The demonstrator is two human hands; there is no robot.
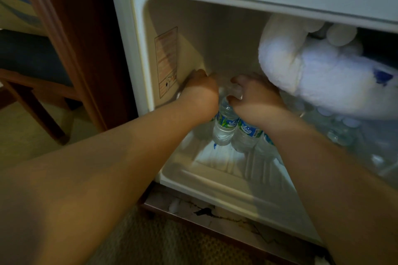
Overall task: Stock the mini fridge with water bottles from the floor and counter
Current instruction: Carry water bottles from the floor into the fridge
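The white mini fridge [226,185] stands open in front of me. Both my arms reach inside it. Small clear water bottles with blue and green labels stand upright on its floor: one [225,123] between my hands, another [246,133] just right of it. My left hand [201,90] is curled at the back left, against the fridge's left wall; what it holds is hidden. My right hand [256,94] grips the top of a bottle [232,91]. More bottles [336,127] stand blurred at the right of the fridge.
A white frosted freezer box [318,73] bulges from the fridge's upper right, just above my right hand. A dark wooden cabinet panel [86,38] flanks the fridge on the left, with a wooden chair [32,84] beyond. Patterned carpet [172,243] lies below.
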